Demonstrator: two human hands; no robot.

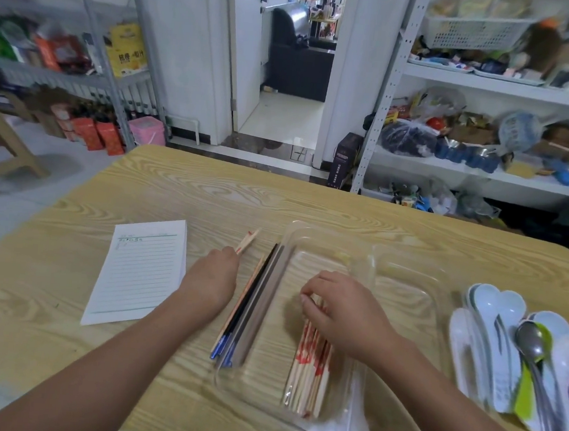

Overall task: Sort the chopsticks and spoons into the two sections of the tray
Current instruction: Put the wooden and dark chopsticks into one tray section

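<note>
With the left hand [214,278] pinching a wooden pair [248,240] and the right hand [344,306] curled on the bundle [309,372] in the tray [372,257] beneath it, a hasty transfer may scatter the dark chopsticks [255,298] lying between both hands.

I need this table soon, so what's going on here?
A person is sorting cutlery into a clear tray. The right hand grips a bundle of wooden chopsticks lying in the tray's left section. The left hand holds loose chopsticks on the table outside the tray. Dark chopsticks lie along the tray's left rim. The spoons sit piled on the table to the right, and the right section holds nothing yet.
</note>
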